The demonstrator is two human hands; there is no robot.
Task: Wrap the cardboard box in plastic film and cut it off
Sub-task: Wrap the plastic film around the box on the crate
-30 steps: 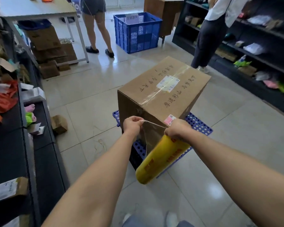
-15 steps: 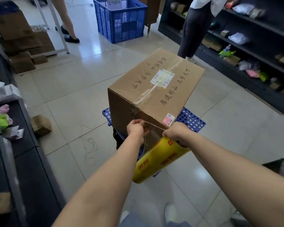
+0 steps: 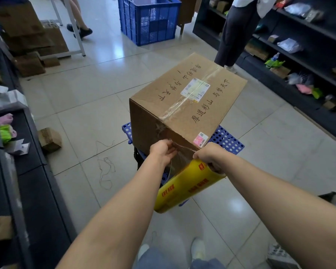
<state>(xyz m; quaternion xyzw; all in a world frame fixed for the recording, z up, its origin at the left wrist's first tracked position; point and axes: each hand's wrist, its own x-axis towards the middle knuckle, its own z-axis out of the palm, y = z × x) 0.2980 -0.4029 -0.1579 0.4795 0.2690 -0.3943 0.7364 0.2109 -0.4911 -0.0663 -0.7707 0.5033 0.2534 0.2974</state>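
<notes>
A taped cardboard box with handwritten characters and a white label sits on a blue perforated platform in the middle of the floor. My right hand grips the upper end of a yellow roll of plastic film, which slants down to the left in front of the box's near corner. My left hand pinches the free edge of the clear film, stretched between my hands against the box's near face.
A blue crate stands at the back. One person stands by dark shelves on the right, another near a white table at back left. Dark shelving lines the left. A small cardboard box lies on the tiles.
My view has come closer to the box. My left hand has moved right and down along the box's near face with the film edge. The roll stays in my right hand.
</notes>
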